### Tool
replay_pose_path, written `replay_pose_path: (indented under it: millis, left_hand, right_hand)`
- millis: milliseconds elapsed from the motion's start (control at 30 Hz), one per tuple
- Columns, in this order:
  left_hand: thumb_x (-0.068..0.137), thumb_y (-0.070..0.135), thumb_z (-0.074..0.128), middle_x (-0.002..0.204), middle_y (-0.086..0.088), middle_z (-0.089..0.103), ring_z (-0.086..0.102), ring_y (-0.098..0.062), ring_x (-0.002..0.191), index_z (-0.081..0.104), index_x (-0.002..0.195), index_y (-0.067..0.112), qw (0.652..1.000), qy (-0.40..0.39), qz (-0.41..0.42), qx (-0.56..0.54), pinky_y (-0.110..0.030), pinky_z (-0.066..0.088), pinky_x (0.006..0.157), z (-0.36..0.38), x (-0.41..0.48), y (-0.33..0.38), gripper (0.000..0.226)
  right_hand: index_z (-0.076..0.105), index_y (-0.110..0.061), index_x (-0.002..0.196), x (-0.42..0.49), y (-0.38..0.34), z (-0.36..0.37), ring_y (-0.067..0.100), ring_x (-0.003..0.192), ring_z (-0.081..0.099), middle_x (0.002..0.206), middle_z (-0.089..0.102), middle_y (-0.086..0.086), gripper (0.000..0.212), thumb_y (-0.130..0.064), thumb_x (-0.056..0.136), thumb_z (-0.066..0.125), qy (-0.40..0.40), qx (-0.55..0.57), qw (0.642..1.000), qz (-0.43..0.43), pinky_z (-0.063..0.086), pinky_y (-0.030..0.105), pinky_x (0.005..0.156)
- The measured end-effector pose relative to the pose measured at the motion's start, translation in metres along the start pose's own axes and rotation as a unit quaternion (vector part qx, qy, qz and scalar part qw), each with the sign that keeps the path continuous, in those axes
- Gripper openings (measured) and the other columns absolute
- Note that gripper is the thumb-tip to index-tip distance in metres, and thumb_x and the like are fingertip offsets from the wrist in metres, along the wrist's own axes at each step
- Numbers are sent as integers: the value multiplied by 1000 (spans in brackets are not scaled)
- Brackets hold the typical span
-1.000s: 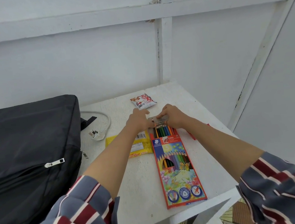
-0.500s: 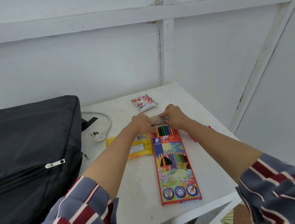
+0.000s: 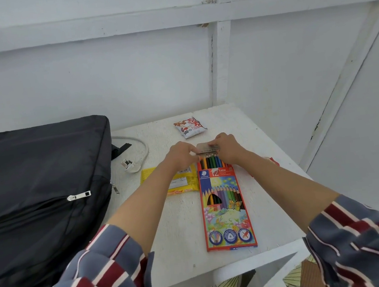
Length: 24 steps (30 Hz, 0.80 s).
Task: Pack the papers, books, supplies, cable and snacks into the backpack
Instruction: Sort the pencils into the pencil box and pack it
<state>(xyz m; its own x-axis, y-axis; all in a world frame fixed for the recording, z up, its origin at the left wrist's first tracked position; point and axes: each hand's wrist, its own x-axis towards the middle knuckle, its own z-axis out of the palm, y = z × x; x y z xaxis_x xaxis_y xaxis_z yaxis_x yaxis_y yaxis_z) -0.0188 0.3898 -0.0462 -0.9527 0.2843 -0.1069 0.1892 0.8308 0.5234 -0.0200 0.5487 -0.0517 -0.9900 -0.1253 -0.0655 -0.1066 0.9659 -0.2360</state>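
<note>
Right, status: both hands are at the far end of the pencil box (image 3: 226, 210), which lies flat on the white surface (image 3: 186, 250) with its long axis running away from the person. Left hand (image 3: 181, 155) and right hand (image 3: 228, 147) each pinch the box's grey flap (image 3: 207, 146), one from either side, fingers curled and closed on its edges. The flap is lifted and the box mouth is open, with coloured pencil tips (image 3: 210, 159) showing just below it.

Backpack (image 3: 36, 196) — black, lying flat on the left side of the surface, silver zipper pull (image 3: 78, 195) visible on it.

Yellow snack packet (image 3: 183, 184) sits just left of the pencil box, close against its edge and partly under the left forearm. Red-and-white snack packet (image 3: 190, 126) lies beyond the hands, near the back of the surface. White cable (image 3: 146, 148) loops beside the backpack's far corner, and its plug (image 3: 128, 165) lies between the backpack and the yellow packet.

A red item (image 3: 272, 161) pokes out from behind the right forearm — cannot tell what it is.
</note>
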Motion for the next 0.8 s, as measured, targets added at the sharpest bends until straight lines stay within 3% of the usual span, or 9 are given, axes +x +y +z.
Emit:
replay_pose_path:
  millis: [133,300,400,600,800]
  left_hand:
    - [92,24,57,130,-9,54,49,-22,119,61,121,12,999,32,9,-8,-32,37,99,-11,-12,-2,32]
    - [94,26,51,130,-4,54,48,-20,120,57,124,14,996,87,4,33,-33,38,97,-29,-28,-7,32]
    - [95,26,48,132,-2,53,46,-20,123,54,127,16,990,122,-2,72,-36,39,99,-46,-40,-13,34]
    - [96,26,43,137,0,48,43,-20,126,52,130,19,976,175,-36,125,-34,37,100,-90,-79,-50,35]
    - [95,24,44,134,-2,53,47,-23,123,57,125,19,958,240,-64,142,-39,40,101,-147,-142,-114,33]
  right_hand:
    - [49,-14,135,-8,-2,-3,29,127,33,140,38,12,47,0,90,47,40,28,999,-3,37,37,102]
    - [58,-8,126,-15,-17,-15,27,125,38,138,45,11,36,-4,92,44,90,23,995,-36,37,35,102]
    - [59,-6,123,-18,-37,-23,26,123,44,133,51,12,35,-4,93,42,98,81,991,-49,39,36,99]
    - [55,-9,128,-20,-110,-33,21,129,42,139,49,7,34,-11,96,43,88,118,982,-115,25,24,102]
    - [56,-6,127,-28,-219,-33,23,127,45,135,52,9,35,-10,94,46,88,139,966,-199,29,25,102]
